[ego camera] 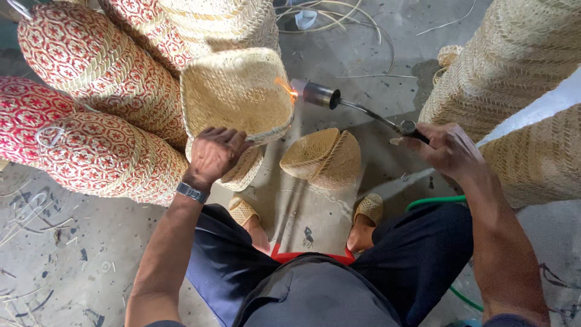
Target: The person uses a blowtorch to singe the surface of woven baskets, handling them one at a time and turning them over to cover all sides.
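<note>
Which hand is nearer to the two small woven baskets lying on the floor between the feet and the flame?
Left. The left hand, gripping the open woven basket, sits just beside the small baskets. The right hand, holding the torch, is farther off on the other side.

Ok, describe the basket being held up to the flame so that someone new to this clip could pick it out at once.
Start at the stack of red-patterned woven baskets on the left. Just right of it, the left hand grips a plain straw-coloured basket by its lower rim, its open side towards the camera. It alone has the flame of the torch, held in the right hand, at its edge.
</note>
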